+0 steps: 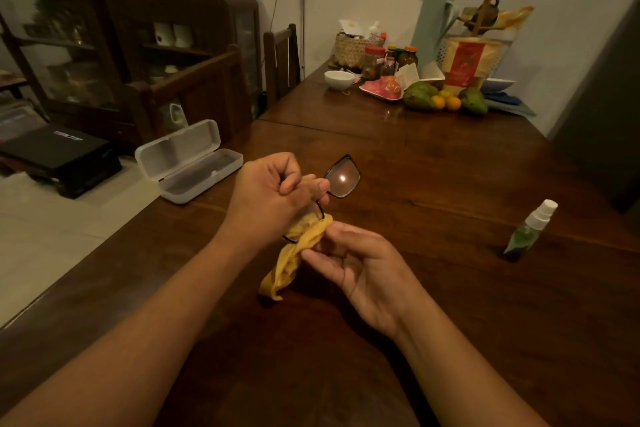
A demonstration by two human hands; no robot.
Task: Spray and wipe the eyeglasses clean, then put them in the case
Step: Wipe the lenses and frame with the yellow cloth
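Our left hand (273, 191) grips the eyeglasses (343, 177) above the table (433, 340); our right hand (360, 263) pinches the yellow cloth (294, 253) over one lens; the case (188, 159) lies open at left; the spray bottle (530, 229) stands right.

Both bare forearms reach forward from the lower edge and converge. The left hand (273, 191), knuckles up, curls its fingers and thumb round the eyeglasses (343, 177). The right hand (362, 270), palm turned up, pinches the yellow cloth (287, 263) at its fingertips.

Fruit (420, 96), jars (374, 61) and a bowl (339, 79) stand on the table (450, 184)
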